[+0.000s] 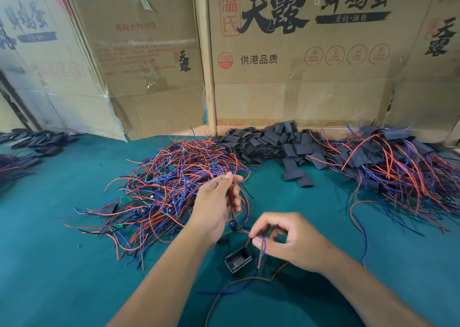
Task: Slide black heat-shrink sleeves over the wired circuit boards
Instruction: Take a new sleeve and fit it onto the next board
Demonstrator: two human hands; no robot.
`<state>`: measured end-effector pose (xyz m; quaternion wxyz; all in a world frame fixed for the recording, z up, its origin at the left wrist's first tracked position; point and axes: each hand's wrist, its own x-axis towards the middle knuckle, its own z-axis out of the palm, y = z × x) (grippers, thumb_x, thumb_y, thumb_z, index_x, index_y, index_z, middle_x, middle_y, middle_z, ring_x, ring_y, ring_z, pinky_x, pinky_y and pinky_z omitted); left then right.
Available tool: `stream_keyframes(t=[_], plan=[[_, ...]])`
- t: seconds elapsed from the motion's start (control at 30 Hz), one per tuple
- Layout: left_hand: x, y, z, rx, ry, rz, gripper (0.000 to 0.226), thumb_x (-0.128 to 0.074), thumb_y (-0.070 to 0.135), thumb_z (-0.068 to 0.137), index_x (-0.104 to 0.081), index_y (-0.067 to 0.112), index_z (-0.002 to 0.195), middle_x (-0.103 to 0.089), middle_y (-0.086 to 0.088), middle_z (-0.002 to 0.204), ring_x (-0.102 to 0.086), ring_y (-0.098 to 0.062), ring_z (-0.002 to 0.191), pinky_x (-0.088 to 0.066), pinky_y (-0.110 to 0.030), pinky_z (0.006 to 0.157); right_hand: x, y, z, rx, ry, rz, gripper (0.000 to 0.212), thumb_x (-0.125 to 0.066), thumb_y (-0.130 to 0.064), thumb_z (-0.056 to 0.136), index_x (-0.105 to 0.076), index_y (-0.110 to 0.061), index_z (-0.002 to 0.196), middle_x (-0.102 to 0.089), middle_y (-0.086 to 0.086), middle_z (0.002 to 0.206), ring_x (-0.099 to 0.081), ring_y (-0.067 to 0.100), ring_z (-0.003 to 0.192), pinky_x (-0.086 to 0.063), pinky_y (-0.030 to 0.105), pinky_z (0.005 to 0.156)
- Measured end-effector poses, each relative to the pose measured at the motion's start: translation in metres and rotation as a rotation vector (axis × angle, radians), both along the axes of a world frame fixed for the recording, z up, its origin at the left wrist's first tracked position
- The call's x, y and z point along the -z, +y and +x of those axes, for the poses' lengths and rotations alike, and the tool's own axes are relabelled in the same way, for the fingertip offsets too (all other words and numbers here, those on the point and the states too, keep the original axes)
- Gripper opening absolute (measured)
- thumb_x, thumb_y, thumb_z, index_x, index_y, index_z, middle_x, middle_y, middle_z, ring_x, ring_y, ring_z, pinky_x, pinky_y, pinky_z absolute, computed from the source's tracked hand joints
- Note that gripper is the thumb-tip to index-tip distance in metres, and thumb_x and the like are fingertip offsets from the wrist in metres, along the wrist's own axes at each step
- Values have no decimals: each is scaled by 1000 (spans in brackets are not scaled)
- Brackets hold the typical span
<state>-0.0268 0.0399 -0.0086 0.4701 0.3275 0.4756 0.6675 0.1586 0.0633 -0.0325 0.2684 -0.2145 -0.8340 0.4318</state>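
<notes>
My left hand (216,208) is pinching thin wires betw. thumb & fingertips, lifting them off the edge of the wire pile (164,197), palm turned toward me. My right hand (286,242) is curling round a blue wire (263,243) & a red one, thumb & forefinger closing on the loop. A sleeve (238,260) is sitting just below that hand, black, matte, squarish mouth open toward me, something dark inside; can't tell if it's the board. More red/blue/dark leads are trailing from it across the cloth toward me.

The wire pile: springy, glossy red & blue strands tangled w/ small green boards (125,199) poking out. Behind it, loose sleeves (278,145): flat, dull black, short rectangular tubes heaped together. At right, a finished heap (388,162), sleeves w/ wires fanning out.

The table (62,264) is wearing a teal felt-like cover, slightly fuzzy. Boxes (298,77) of brown corrugated card w/ black & red print are standing along the back, tape shining on them. More dark sleeves (42,141) lying far left.
</notes>
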Motion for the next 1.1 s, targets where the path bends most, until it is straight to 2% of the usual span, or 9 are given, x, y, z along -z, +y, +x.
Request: stream_keyframes(t=[0.13,0.33,0.53,0.67,0.73,0.8,0.9,1.0,1.1], plan=[[-1,3,-7,-43,-66,34,27,-41,15,106,-63,0,103,-48,0,63,-42,-11,48,-38,-22,46,4,-2,-3,-15,-36,17,7,-69,-33,82,-70,-32,89,-71,-3,85,-58,30,69,-51,49,65],[-3,5,-13,-59,-156,53,29,-40,18,107,-63,3,97,-26,3,59,-22,-9,43,-21,-20,40,3,-3,-3,-63,-74,29,11,-69,-28,83,-69,-33,93,-71,-6,86,-60,25,70,-52,46,67],[-2,1,-6,8,-129,87,24,-39,13,107,-60,2,105,-32,3,60,-26,-9,46,-24,-20,44,-4,1,2,-78,-141,10,17,-62,-27,84,-69,-33,97,-71,-7,87,-62,13,75,-49,28,64],[-1,1,-4,7,-142,69,24,-40,13,106,-62,3,103,-23,1,63,-19,-9,47,-17,-22,46,-13,35,0,307,-109,141,17,-63,-19,89,-69,-36,92,-71,-15,87,-63,1,79,-45,16,70],[0,1,2,2,-116,67,28,-41,19,106,-64,6,96,-19,2,61,-15,-10,46,-13,-24,46,-23,68,-10,488,-250,295,21,-57,-14,91,-66,-28,104,-69,-12,102,-62,6,97,-48,27,85],[-1,1,6,18,-102,69,29,-42,21,106,-65,8,94,-19,2,59,-11,-10,45,-11,-24,44,-31,103,-19,561,-587,451,34,-50,-9,92,-55,-20,124,-59,-1,122,-54,20,115,-47,38,93],[-3,-1,9,68,-79,63,29,-40,20,106,-65,9,94,-20,3,58,-10,-10,45,-11,-22,44,-37,136,-26,507,-1029,677,42,-54,-5,89,-44,-13,129,-51,7,127,-48,28,121,-44,41,91],[-4,-3,12,118,-41,73,30,-39,18,105,-64,11,90,-21,3,58,-12,-9,43,-17,-17,39,-30,150,-28,448,-1206,889,45,-61,-3,84,-45,-11,125,-54,9,124,-51,30,118,-43,40,90],[-4,-5,17,149,-5,87,31,-40,18,105,-63,13,84,-20,2,58,-12,-10,43,-19,-17,39,-20,155,-27,469,-1205,1016,38,-57,-5,86,-49,-10,122,-58,9,122,-54,29,115,-41,39,90]])
